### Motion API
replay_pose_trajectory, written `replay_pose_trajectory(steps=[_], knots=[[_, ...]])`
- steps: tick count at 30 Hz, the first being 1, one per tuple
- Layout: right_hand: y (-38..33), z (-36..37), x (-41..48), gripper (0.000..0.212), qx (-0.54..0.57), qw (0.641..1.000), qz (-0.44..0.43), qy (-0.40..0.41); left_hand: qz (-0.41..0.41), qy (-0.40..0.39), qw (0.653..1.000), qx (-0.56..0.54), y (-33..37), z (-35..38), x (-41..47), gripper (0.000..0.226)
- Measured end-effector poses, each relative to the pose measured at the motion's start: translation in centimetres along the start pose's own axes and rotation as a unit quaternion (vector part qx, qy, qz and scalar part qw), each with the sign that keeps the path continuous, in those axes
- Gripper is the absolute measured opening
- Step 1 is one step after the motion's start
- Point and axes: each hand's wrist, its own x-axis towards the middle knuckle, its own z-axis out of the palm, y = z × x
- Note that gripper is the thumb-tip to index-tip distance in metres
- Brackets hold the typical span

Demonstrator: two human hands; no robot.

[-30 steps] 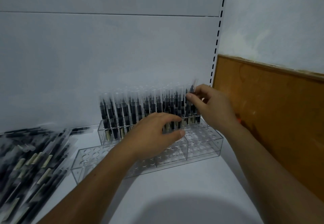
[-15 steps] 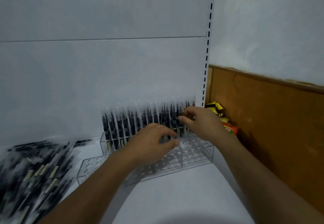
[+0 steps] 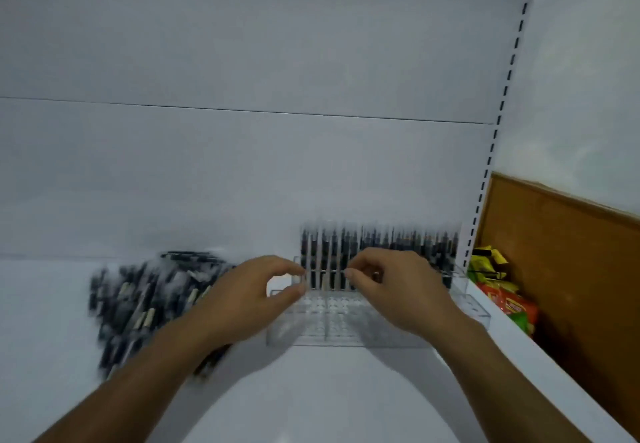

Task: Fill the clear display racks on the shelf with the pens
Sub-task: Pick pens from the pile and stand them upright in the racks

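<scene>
1. Your left hand point(image 3: 242, 300) curls thumb and forefinger into a C at the left end of the back rack point(image 3: 453, 276). Blur hides any grip.
2. Your right hand point(image 3: 398, 293) curls its fingers before the standing pens point(image 3: 381, 245). Whether it holds one cannot be told.
3. Two racks sit on the shelf point(image 3: 329, 390): the back rack is filled and the front rack point(image 3: 346, 331) is empty.
4. One pile of loose pens point(image 3: 138, 304) lies to the left, too blurred to count.

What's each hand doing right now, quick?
Left hand: fingers curled by the clear plastic rack; grip cannot be told.
Right hand: fingertips pinched beside the upright black pens; grip cannot be told.
</scene>
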Motion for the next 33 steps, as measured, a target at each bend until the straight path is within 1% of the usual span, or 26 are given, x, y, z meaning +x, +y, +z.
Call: replay_pose_trajectory(steps=[4,7,9,11,12,14,17,19,22,24,27,29,31,33], knots=[[-6.4,5.3,-1.4,0.029,0.037,0.990,-0.107,-0.080,-0.073,0.063,0.995,0.018,-4.5,-2.2,-6.2,0.035],[-9.4,9.2,-2.4,0.042,0.043,0.976,-0.167,-0.135,-0.118,0.093,0.988,0.042,-7.0,-2.9,-10.2,0.046],[-10.5,11.3,-2.9,0.057,0.048,0.968,-0.174,-0.173,-0.153,0.071,0.984,0.058,-7.9,-2.9,-12.0,0.060],[-10.7,13.0,-3.3,0.065,0.043,0.966,-0.170,-0.191,-0.177,0.037,0.982,0.051,-8.2,-2.7,-12.7,0.071],[-10.5,13.5,-3.4,0.066,0.039,0.966,-0.170,-0.190,-0.174,0.024,0.983,0.055,-8.2,-2.6,-12.7,0.072],[-10.2,13.8,-3.7,0.060,0.044,0.968,-0.173,-0.174,-0.156,0.008,0.984,0.080,-8.1,-2.3,-12.6,0.070],[-10.2,13.2,-4.4,0.045,0.055,0.971,-0.196,-0.122,-0.147,0.022,0.985,0.084,-8.0,-2.1,-12.6,0.062],[-10.3,12.7,-4.7,0.045,0.070,0.969,-0.205,-0.118,-0.137,0.048,0.986,0.080,-8.1,-2.3,-12.6,0.055],[-10.0,11.9,-5.3,0.053,0.074,0.965,-0.206,-0.143,-0.111,0.082,0.988,0.072,-7.9,-2.6,-12.4,0.042],[-9.3,11.3,-5.9,0.055,0.065,0.964,-0.207,-0.154,-0.095,0.090,0.989,0.071,-7.6,-2.8,-11.9,0.036],[-8.1,10.3,-6.6,0.055,0.058,0.967,-0.196,-0.153,-0.080,0.067,0.992,0.065,-6.8,-2.7,-10.4,0.032],[-7.7,9.9,-6.9,0.049,0.077,0.974,-0.172,-0.126,-0.078,0.046,0.994,0.064,-6.0,-2.4,-9.1,0.028],[-7.7,9.7,-7.3,0.044,0.085,0.981,-0.151,-0.088,-0.084,0.026,0.992,0.093,-5.3,-1.9,-8.1,0.026],[-7.7,9.7,-7.6,0.035,0.069,0.985,-0.142,-0.067,-0.098,-0.001,0.985,0.139,-4.9,-1.6,-7.3,0.030]])
